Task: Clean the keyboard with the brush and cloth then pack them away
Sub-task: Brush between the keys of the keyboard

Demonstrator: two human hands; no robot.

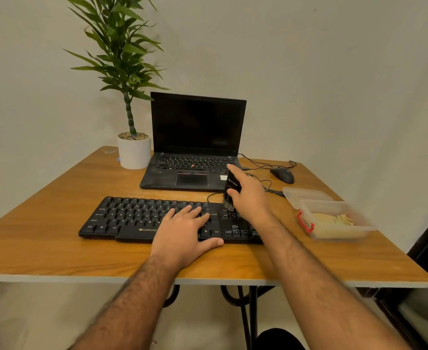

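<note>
One black full-size keyboard (157,218) lay across the near half of the wooden table (56,236), and one black-handled brush (232,192) stood over its right end, bristles down on the keys. The right hand (248,195) gripped the brush, thumb and fingers (233,170) curled round the handle. The left hand (185,231) lay flat on the keys, its fingers straight and relaxed, holding nothing.

One clear plastic box (334,221) with a red clasp sat near the right edge, a yellowish cloth (334,219) folded inside it; its one clear lid (306,195) lay just behind, touching it. One open black laptop (195,145), screen dark, stood farther back, with one black wired mouse (282,175) to its right and one green plant in a white pot (134,152) to its left.

The table stood on dark metal legs against plain pale walls, over a light floor.
</note>
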